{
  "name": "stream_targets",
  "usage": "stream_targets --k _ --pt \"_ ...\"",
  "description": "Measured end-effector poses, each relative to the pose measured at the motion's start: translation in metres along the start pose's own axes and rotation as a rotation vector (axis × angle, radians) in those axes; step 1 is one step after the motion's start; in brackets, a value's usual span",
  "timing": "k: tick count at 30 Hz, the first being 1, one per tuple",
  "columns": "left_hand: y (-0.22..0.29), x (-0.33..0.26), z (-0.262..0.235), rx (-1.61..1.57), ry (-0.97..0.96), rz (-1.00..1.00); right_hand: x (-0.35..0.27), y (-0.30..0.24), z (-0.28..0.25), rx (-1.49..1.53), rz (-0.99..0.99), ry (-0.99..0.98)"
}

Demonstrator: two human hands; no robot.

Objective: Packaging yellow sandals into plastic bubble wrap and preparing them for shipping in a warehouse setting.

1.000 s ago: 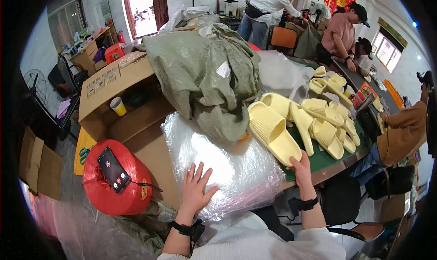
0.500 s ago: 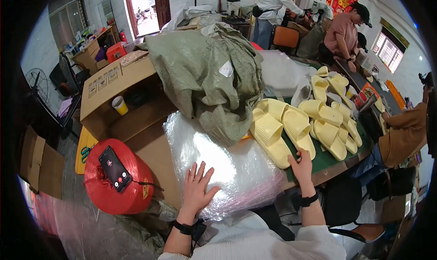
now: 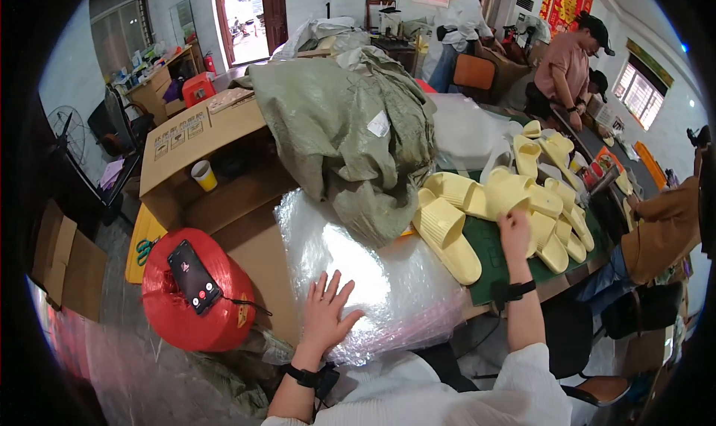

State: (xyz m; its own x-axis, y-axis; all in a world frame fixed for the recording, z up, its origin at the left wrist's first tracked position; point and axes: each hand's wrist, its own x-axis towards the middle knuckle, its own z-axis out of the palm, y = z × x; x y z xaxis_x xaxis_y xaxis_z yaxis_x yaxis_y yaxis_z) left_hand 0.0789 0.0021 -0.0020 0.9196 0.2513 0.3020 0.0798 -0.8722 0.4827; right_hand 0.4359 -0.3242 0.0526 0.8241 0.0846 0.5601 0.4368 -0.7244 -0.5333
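My left hand (image 3: 326,318) rests flat with fingers spread on a stack of clear plastic bags (image 3: 403,277). My right hand (image 3: 515,236) is closed on the near end of a pale yellow slipper (image 3: 509,190), whose ribbed strap shows beyond my fingers. That slipper overlaps other yellow slippers (image 3: 552,251) heaped on the green mat (image 3: 486,262). Left of my right hand, another yellow slipper (image 3: 451,236) lies on the mat by itself, its toe end pointing away from me. An olive woven sack (image 3: 335,128) covers the far part of the bags.
A red twine roll (image 3: 168,277) with a phone (image 3: 192,277) on top stands at the left. Behind it, an open cardboard box (image 3: 168,180) holds a yellow-and-white cup (image 3: 203,175). Green-handled scissors (image 3: 145,251) lie nearby. People work at the far right, beside a black chair (image 3: 552,329).
My right hand has moved away from me and slightly right, carrying a yellow slipper from beside the single one onto the heap. My left hand stays on the bags.
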Motion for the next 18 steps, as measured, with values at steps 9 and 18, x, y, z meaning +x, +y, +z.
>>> stream_targets --k 9,18 --pt "0.002 0.003 -0.001 -0.01 0.011 -0.002 0.084 0.03 0.003 -0.287 -0.028 0.116" --pt "0.001 0.002 0.0 -0.004 -0.006 -0.009 0.017 -0.003 0.08 -0.022 -0.134 -0.625"
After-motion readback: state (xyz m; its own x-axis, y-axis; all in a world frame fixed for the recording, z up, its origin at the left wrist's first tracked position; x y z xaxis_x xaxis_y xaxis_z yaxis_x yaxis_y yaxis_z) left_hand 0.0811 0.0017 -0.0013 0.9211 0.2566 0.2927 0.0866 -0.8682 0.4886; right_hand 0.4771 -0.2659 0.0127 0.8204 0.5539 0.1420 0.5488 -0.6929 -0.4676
